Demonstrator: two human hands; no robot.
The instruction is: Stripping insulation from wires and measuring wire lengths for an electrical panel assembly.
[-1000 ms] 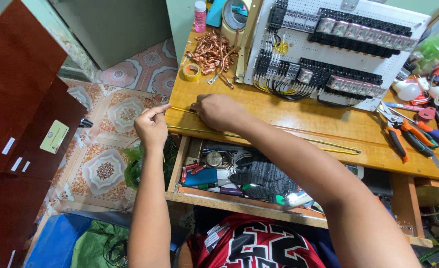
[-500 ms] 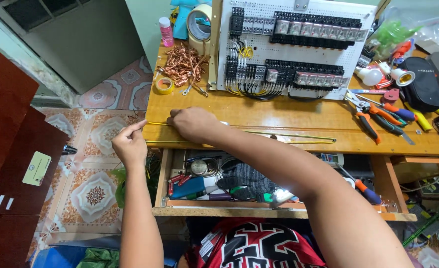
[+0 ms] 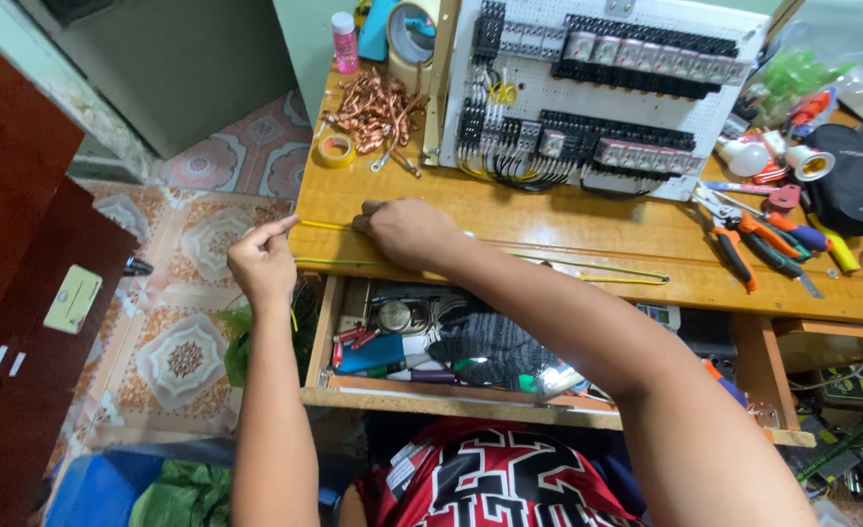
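Thin yellow wires [image 3: 607, 271] lie stretched along the front of the wooden workbench [image 3: 587, 220]. My left hand [image 3: 262, 262] pinches the left ends of the wires just off the bench's left edge, index finger pointing up. My right hand [image 3: 407, 230] lies across the wires a little to the right, pressing them to the benchtop with closed fingers. Between the two hands a short length of yellow wire [image 3: 324, 225] is pulled taut.
A white perforated panel with black relays and wiring [image 3: 597, 93] stands at the back. Copper wire scraps [image 3: 378, 107] and a yellow tape roll [image 3: 335, 149] lie at back left. Pliers and cutters [image 3: 753, 239] rest at right. An open drawer [image 3: 431, 351] of tools sits below.
The camera has shifted, so the bench sits lower and more to the right in view. Both hands keep their hold on the yellow wires, the left hand staying off the bench's edge.
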